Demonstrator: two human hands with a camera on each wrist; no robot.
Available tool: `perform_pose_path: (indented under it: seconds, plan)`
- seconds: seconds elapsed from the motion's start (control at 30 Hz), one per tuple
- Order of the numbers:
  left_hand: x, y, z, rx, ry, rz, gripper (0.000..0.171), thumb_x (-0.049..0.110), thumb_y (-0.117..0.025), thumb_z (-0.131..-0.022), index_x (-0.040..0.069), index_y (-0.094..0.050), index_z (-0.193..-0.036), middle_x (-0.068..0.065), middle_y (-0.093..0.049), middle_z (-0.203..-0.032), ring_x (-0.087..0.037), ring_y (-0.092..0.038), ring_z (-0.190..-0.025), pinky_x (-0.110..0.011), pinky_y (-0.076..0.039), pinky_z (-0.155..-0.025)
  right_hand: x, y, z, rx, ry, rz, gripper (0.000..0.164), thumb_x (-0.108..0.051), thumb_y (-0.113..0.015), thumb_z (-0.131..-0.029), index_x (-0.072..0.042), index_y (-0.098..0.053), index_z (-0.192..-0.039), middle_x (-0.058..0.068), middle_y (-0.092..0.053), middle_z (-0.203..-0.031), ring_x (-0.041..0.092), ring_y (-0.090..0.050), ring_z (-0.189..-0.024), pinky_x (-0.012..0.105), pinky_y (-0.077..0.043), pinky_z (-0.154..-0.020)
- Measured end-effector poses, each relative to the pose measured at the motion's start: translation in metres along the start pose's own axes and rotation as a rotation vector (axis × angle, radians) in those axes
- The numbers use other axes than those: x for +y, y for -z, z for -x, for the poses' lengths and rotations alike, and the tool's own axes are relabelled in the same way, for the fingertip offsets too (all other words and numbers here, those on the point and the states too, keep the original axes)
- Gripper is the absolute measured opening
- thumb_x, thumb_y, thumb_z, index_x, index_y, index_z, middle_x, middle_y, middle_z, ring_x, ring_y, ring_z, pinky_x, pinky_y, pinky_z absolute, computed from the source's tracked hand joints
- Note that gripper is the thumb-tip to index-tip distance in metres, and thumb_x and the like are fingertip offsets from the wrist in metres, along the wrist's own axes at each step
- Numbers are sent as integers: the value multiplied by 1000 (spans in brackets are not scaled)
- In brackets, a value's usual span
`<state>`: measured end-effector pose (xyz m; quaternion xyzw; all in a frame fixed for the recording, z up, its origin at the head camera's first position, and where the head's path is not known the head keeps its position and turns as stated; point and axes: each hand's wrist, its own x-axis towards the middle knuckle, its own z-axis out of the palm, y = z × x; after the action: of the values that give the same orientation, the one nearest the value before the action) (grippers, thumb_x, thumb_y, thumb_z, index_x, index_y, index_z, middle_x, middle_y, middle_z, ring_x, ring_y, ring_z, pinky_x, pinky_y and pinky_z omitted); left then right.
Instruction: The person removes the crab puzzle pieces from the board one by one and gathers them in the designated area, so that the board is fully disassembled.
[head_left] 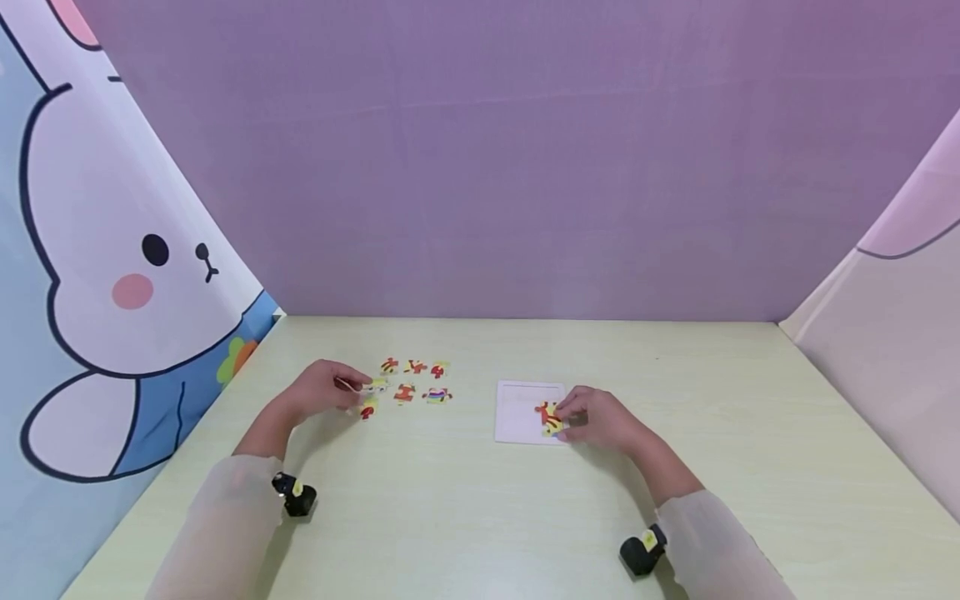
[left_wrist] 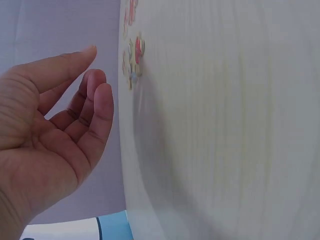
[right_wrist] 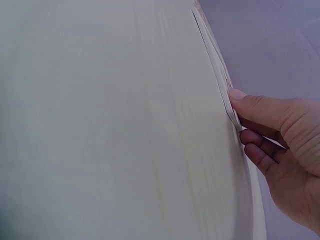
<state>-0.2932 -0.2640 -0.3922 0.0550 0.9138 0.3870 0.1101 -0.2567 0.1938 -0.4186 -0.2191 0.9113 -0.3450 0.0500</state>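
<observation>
Several small jigsaw puzzle pieces, red and yellow, lie face up at the left of the table. Among them are a striped piece (head_left: 437,396) and an orange-red piece (head_left: 404,392). My left hand (head_left: 330,388) is over the left side of this group; the left wrist view shows its fingers (left_wrist: 102,100) loosely bent, thumb apart, nothing between them. A white square puzzle tray (head_left: 517,412) lies to the right, with joined red-and-yellow pieces (head_left: 550,419) at its right side. My right hand (head_left: 603,418) holds the tray's right edge, thumb beside those pieces. Its fingers partly hide that edge.
The pale wooden table (head_left: 465,500) runs back to a purple wall cloth (head_left: 525,167). At the left hangs a cloth with a cartoon rabbit (head_left: 135,233). Each wrist wears a small black camera, one at the left (head_left: 297,497) and one at the right (head_left: 641,553).
</observation>
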Motion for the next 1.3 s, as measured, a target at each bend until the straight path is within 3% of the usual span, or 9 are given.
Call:
perform_pose_path:
  seconds: [0.4,0.87,1.13,1.3]
  plan:
    - [19,-11,5,-11,-151,49,37,20,-79,-83,5,-72,-116,-9,-70,-105,-23,-60,-87,-33,-52,-74,0,1,0,-6,1,-3,28,-12,-83,-78,-4,-76,-103,0,-65,-105,23,-58,-103,44,-46,-92]
    - [48,-43,13,52,-231,224,32,10,-78,-83,0,-71,-114,-15,-69,-104,-21,-61,-91,-27,-50,-62,-2,1,1,-8,-1,-10,28,-12,-82,-79,-4,-75,-104,0,-64,-106,23,-57,-103,43,-46,-92]
    - [64,-58,13,73,-279,280,28,12,-80,-81,7,-75,-108,-9,-66,-103,-21,-60,-91,-29,-51,-67,-2,0,2,-5,8,-7,28,-10,-82,-78,-3,-75,-104,1,-65,-106,25,-58,-104,45,-46,-93]
    - [76,-70,11,59,-297,277,25,11,-81,-80,8,-76,-104,-14,-68,-103,-21,-60,-88,-30,-50,-72,-4,1,2,1,-6,-14,28,-10,-83,-77,-2,-76,-104,2,-64,-106,25,-57,-103,43,-46,-90]
